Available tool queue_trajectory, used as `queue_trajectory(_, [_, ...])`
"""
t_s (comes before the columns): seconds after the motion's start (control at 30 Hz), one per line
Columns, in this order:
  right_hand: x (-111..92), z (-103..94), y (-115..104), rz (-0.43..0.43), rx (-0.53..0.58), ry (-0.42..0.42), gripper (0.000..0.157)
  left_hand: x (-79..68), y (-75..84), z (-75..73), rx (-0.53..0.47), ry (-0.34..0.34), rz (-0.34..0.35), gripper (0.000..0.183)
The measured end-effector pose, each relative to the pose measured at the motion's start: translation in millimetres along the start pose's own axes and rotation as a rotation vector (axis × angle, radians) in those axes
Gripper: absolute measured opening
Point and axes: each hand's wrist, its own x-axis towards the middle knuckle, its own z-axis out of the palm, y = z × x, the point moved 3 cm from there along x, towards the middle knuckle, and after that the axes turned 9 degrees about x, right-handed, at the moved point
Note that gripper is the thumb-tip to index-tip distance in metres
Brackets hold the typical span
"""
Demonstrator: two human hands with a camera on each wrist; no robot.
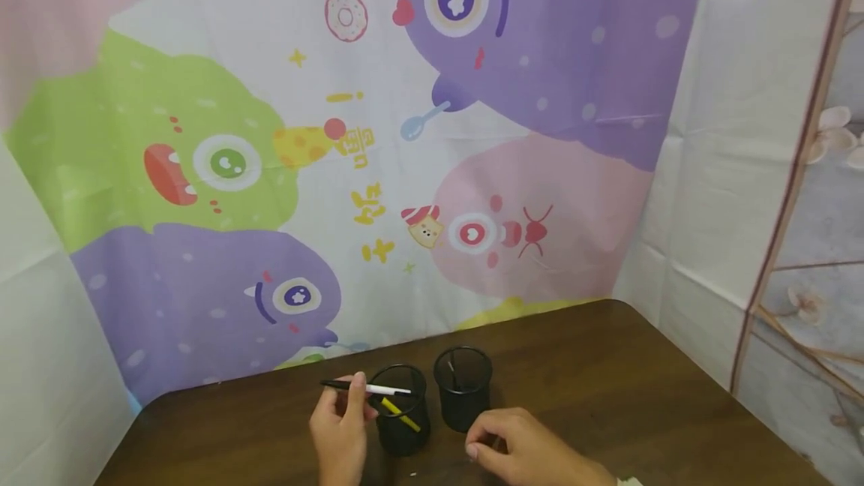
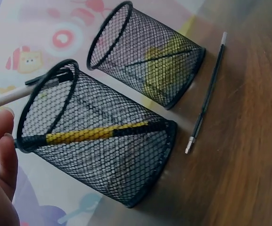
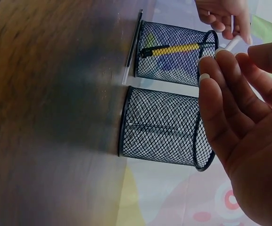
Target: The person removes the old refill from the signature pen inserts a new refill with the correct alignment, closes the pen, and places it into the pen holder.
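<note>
My left hand [image 1: 340,422] pinches a black-and-white pen [image 1: 381,388] between thumb and fingers, holding it roughly level across the mouth of the left black mesh pen cup [image 1: 403,437]. Inside that cup leans a yellow-and-black pen [image 2: 81,136]. Beside it stands the right mesh pen cup [image 1: 464,403], with a thin dark stick [image 3: 152,128] showing through its mesh. My right hand [image 1: 523,445] hovers near the right cup, fingers loosely bent and holding nothing; in the right wrist view its fingertips [image 3: 210,89] appear before the cup's rim.
A slim pen refill [image 2: 206,94] with a clear end lies on the brown wooden table [image 1: 270,426] near the cups' bases. Behind the table hangs a cloth [image 1: 378,306] printed with cartoon figures. Pale side panels flank the table.
</note>
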Motion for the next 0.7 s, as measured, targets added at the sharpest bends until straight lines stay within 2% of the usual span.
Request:
queue_trajectory(0.1, [-2.3,1.0,0.6,0.008,0.018,0.000,0.007,-1.5,-2.8,1.4,0.039,0.003,-0.036,0.024])
queue_trajectory(0.23, [-2.8,1.5,0.0,0.003,0.022,-0.003,0.007,-3.0,-5.9,2.1,0.072,0.022,-0.043,0.024])
queue_trajectory(0.47, [-0.7,1.2,2.8,0.028,0.038,-0.010,0.005,-1.4,-3.0,2.4,0.078,0.008,0.026,0.018])
queue_trajectory(0.7, [-0.7,2.3,5.8,0.043,0.047,-0.014,0.005,-1.7,5.2,3.9,0.103,0.027,0.086,0.008])
